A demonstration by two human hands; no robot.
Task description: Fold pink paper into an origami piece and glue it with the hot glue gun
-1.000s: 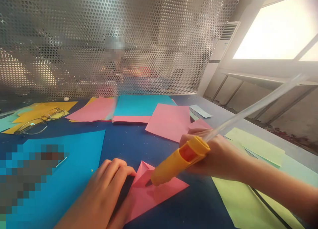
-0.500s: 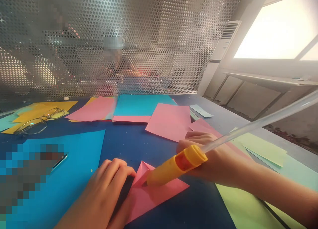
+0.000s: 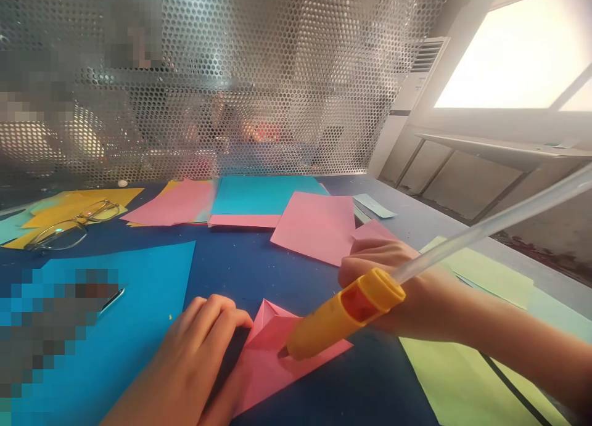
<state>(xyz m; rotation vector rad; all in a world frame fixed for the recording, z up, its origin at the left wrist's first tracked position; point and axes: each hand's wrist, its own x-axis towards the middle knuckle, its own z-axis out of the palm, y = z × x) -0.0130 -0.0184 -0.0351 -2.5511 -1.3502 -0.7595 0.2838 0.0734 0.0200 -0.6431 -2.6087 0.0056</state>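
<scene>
A piece of folded pink paper (image 3: 300,367) lies on the dark blue table, its peaked corner pointing away from me. My left hand (image 3: 198,343) has bent fingers at its left edge, holding it down. My right hand (image 3: 402,284) is closed around a yellow hot glue gun (image 3: 337,324), whose body hides part of the fingers. The dark nozzle points down at the middle of the pink paper; whether it touches is hard to tell. From the gun's rear end a long clear glue stick (image 3: 490,219) sticks out to the upper right.
A blue sheet (image 3: 152,309) lies on the left, partly under a pixelated patch. Eyeglasses (image 3: 76,225) rest on yellow paper (image 3: 106,198). Pink squares (image 3: 319,225) and a blue stack (image 3: 268,195) are farther back, green sheets (image 3: 430,370) at right. A perforated metal screen (image 3: 277,74) stands behind.
My right hand has moved the glue gun a little right and toward me across the pink paper. My left hand and the paper stay in place.
</scene>
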